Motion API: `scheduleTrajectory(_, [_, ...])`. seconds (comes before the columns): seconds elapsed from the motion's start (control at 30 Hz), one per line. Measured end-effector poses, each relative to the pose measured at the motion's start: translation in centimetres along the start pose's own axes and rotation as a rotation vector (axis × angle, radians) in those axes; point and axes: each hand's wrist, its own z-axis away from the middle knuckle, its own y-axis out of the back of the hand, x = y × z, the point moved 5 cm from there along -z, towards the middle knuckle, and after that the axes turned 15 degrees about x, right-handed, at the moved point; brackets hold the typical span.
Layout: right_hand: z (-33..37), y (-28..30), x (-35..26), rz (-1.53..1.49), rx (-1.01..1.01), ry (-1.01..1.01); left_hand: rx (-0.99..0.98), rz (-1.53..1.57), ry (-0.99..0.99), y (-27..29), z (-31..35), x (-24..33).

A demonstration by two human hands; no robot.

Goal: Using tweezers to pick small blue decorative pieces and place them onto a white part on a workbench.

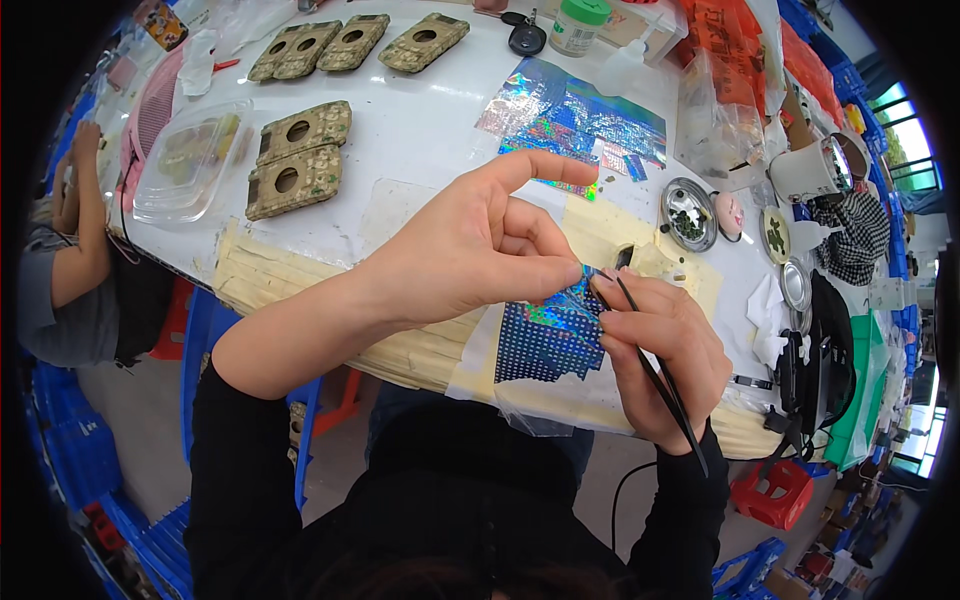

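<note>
My left hand (pixel 490 235) reaches in from the left, index finger stretched out, thumb and another fingertip pinched together. A shiny blue bit shows at that pinch; I cannot tell whether it belongs to the sheet below. Close against it, my right hand (pixel 665 350) holds black tweezers (pixel 662 385) slanting across its fingers, their lower end toward my wrist. Beneath both hands is a blue holographic sticker sheet (pixel 545 340) with rows of small dots and a ragged lower edge. Farther back lies a larger holographic sheet (pixel 590 110) with cut-out parts.
Several camouflage toy tank hulls (pixel 295 180) stand at the left and back. A clear plastic box (pixel 190 160) is beside them. Small dark parts fill a round metal dish (pixel 688 215) at the right. A green-lidded jar (pixel 580 25) stands behind. Another person's arm (pixel 85 220) is at far left.
</note>
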Motion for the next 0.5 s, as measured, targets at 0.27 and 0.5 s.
scheduleTrajectory(0.27, [0.00,0.06,0.09,-0.030,0.007,-0.028,-0.002,-0.011,-0.003,-0.15,0.12,0.13])
scheduleTrajectory(0.5, [0.25,0.35,0.84,-0.173,0.013,-0.221,-0.011,-0.011,-0.005,-0.22,0.19,0.27])
